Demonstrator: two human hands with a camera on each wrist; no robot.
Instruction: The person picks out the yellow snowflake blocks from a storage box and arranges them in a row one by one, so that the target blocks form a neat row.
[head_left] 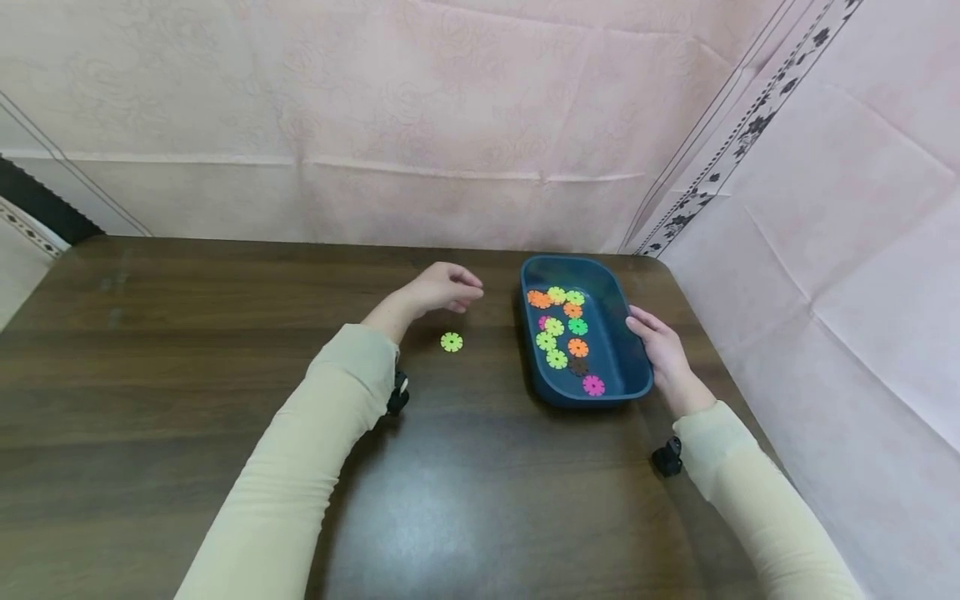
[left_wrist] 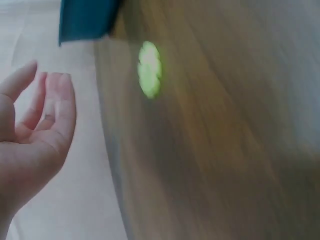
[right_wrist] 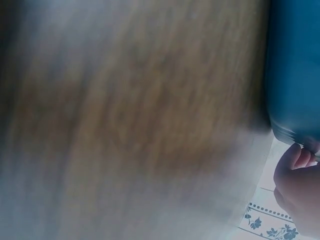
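A dark blue plastic basin [head_left: 626,371] stands on the table, holding several flower-shaped discs in yellow-green, orange, pink, green and brown. My right hand [head_left: 660,346] grips its right side, thumb at the rim; the fingers below are partly hidden. In the right wrist view the same hand [right_wrist: 300,187] is at the basin's edge. My left hand [head_left: 442,287] is raised left of the basin, with nothing seen between its loosely bent fingers. In the left wrist view that hand [left_wrist: 42,125] shows its bare palm. One yellow-green flower-shaped disc [head_left: 452,342] lies on the table just below it.
The brown wood-grain table [head_left: 187,375] extends far to the left. Pale pink patterned cloth [head_left: 375,100] hangs behind its back edge, and more cloth [head_left: 862,208] covers the right side, close to my right arm.
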